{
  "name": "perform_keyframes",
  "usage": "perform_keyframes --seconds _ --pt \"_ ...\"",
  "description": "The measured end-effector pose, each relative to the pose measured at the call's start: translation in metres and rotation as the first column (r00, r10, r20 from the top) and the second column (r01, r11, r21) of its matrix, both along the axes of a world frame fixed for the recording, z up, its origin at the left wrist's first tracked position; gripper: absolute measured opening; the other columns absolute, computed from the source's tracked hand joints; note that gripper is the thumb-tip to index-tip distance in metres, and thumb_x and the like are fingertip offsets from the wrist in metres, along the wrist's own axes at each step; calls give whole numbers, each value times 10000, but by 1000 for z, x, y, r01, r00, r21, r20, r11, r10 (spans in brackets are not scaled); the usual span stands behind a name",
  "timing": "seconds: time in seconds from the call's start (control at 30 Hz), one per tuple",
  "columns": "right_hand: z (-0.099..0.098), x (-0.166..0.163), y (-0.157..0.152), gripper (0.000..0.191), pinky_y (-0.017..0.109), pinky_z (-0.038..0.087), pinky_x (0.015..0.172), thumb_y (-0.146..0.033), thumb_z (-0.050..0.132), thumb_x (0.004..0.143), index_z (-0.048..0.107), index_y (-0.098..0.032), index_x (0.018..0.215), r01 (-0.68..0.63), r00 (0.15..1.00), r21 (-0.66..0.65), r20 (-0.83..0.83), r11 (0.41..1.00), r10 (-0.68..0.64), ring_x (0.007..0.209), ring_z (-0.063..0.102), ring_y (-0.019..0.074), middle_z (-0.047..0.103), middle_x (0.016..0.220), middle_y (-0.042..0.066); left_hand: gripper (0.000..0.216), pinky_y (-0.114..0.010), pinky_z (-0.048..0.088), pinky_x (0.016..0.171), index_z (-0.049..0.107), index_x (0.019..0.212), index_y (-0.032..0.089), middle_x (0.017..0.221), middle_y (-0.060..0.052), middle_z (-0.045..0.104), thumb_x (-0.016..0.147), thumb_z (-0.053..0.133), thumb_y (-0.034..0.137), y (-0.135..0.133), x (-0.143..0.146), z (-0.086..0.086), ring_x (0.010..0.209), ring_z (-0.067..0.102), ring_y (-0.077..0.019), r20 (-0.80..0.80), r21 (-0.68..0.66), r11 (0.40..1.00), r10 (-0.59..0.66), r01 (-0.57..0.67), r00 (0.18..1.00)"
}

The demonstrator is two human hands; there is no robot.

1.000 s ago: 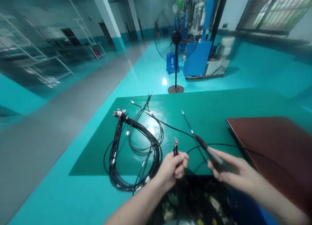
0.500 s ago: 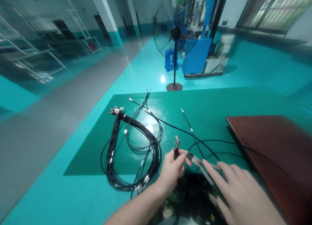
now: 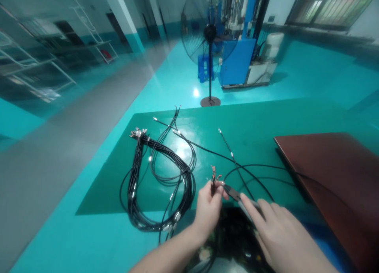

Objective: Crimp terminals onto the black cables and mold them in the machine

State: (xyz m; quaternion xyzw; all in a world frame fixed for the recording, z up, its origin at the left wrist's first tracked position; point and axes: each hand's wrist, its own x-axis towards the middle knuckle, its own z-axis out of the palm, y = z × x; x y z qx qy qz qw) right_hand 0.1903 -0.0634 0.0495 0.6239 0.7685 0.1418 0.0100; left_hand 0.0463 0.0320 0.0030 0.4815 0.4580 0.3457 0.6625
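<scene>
Nearest to the view is a dark patterned cloth (image 3: 233, 225), below the near edge of the counter. Above it, the right hand (image 3: 284, 233) has its fingers bent around the handles of the pliers (image 3: 232, 192), with the index finger stretched along the tool. The left hand (image 3: 209, 206) is closed in a pinch, and a small bunch of cable ends (image 3: 213, 176) with metal pieces stands up out of its grip. The tip of the pliers is at the left fingertips, by the metal end of a black cable (image 3: 266, 165); I cannot tell whether the jaws press on it. This cable bends to the right and passes over a brown board (image 3: 325, 158).

To the left of the left hand, a thick coil of black cables (image 3: 136, 162) lies partly on the green counter (image 3: 103, 194), its silver ends gathered at the far side. Beyond the hands, a thin cable (image 3: 227, 144) with a metal tip lies crossing others.

Behind the counter, a black fan (image 3: 210, 33) stands on the turquoise floor. Farther away are a blue stool (image 3: 203, 70), a blue machine (image 3: 238, 62) and a barred window (image 3: 334, 8).
</scene>
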Motion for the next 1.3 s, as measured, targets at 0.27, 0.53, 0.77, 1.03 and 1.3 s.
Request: perform_keyframes --seconds 0.27,0.53,0.77,1.03,1.3 --pt "-4 3 -3 625 288 474 534 -43 405 641 439 -134 1258 -31 998 -44 -65 999 28 591 529 175 541 713 70 196 -195 215 397 546 871 146 625 5 556 821 474 321 0 -2 -3 403 306 -50 -35 39 998 -53 54 998" --pt "5 10 5 606 341 443 578 -96 445 660 455 -222 1252 -27 993 -5 -116 1000 27 680 517 212 553 815 81 228 -186 137 308 493 756 139 527 14 550 725 561 354 10 -5 8 294 248 -26 132 -178 981 -57 81 990" --pt "9 11 4 580 392 431 655 -134 526 645 503 -226 1217 -3 996 27 -89 1000 5 809 499 267 567 949 126 225 -181 120 301 500 735 137 510 14 551 712 577 346 13 -6 7 283 255 -21 163 -212 964 -125 159 979" --pt "17 21 8 648 380 451 642 -123 505 627 458 -232 1264 -70 995 -50 -77 996 66 766 499 237 572 922 101 185 -182 127 312 496 714 138 474 24 517 731 558 311 18 -12 14 298 249 -25 164 -174 936 -280 307 946" --pt "7 22 9 676 370 471 615 -99 495 638 396 -162 1304 -128 991 -67 -38 990 125 706 514 222 556 846 103 135 -183 95 323 485 694 140 453 54 445 672 587 227 14 -8 16 309 220 -14 180 -210 956 -170 206 969"
